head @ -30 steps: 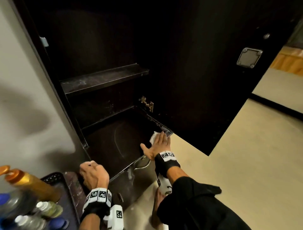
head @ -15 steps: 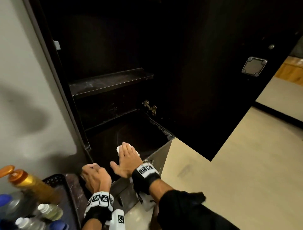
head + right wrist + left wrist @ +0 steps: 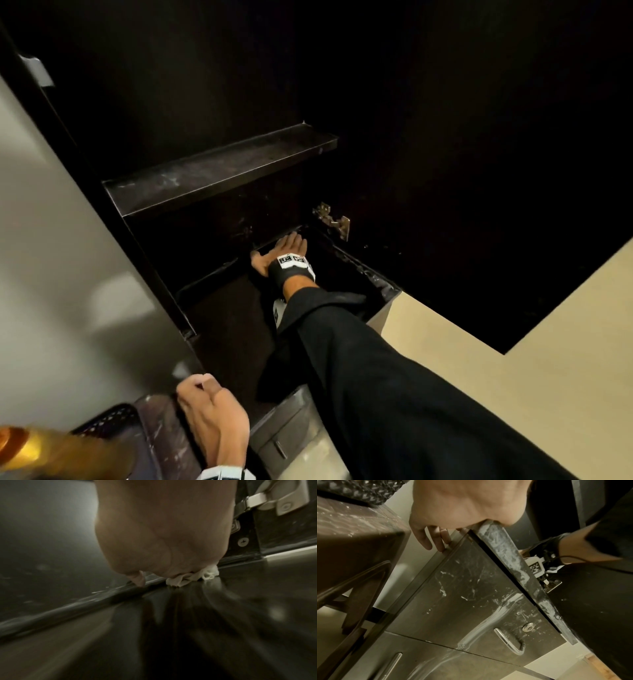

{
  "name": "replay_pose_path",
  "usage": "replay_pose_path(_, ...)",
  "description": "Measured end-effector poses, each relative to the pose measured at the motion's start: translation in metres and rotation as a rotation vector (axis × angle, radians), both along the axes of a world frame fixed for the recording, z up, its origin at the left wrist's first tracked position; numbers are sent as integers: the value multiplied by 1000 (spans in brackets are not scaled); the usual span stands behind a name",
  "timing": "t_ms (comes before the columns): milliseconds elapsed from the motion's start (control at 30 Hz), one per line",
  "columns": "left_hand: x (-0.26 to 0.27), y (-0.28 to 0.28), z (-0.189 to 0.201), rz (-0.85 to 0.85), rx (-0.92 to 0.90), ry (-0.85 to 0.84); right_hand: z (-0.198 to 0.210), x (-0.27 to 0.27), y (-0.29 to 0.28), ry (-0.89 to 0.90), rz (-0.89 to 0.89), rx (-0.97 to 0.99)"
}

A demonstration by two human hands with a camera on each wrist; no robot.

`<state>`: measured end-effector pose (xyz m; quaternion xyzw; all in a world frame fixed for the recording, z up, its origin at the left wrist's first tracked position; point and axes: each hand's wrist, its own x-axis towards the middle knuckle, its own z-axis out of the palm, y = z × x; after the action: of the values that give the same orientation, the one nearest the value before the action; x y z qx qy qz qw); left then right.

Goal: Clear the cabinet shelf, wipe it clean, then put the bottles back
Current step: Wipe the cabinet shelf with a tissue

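My right hand [image 3: 290, 244] lies flat with straight fingers at the back of the dark lower shelf [image 3: 222, 308], near the right rear corner. It presses a white cloth [image 3: 192, 577] onto the shelf; the head view hides the cloth under the palm. My left hand [image 3: 209, 394] grips the shelf's front left corner, palm on the dusty front edge [image 3: 501, 550] and fingers [image 3: 436, 540] curled down over the side. A golden bottle [image 3: 51, 448] shows blurred at the lower left, beside a black mesh basket [image 3: 106, 419].
A narrow dusty upper shelf [image 3: 219, 171] hangs above the lower one. The dark cabinet door [image 3: 479, 171] stands open to the right on a metal hinge [image 3: 330, 219]. Below the shelf is a steel drawer front [image 3: 471, 595] with a handle [image 3: 508, 641] and lock [image 3: 528, 628].
My right hand has slid with the cloth from the shelf's front edge to its back right corner. The left hand has stayed at the front left corner. The head camera has moved closer.
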<state>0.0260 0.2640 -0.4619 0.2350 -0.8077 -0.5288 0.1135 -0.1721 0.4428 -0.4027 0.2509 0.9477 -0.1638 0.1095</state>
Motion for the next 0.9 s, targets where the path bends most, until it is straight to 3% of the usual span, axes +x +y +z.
replay_pose_path(167, -3, -4, -6, -4, 2, -12, 1, -12, 28, -49, -50, 30)
replay_pose_path(467, -1, -3, -7, -4, -16, -39, 4, 12, 58, -41, 131, 166)
replay_pose_path(667, 2, -3, -1, -4, -29, -58, 13, 76, 70, -73, 237, 351)
replay_pose_path(900, 3, -1, 3, 3, -44, -64, 18, 154, 85, -11, 280, 293)
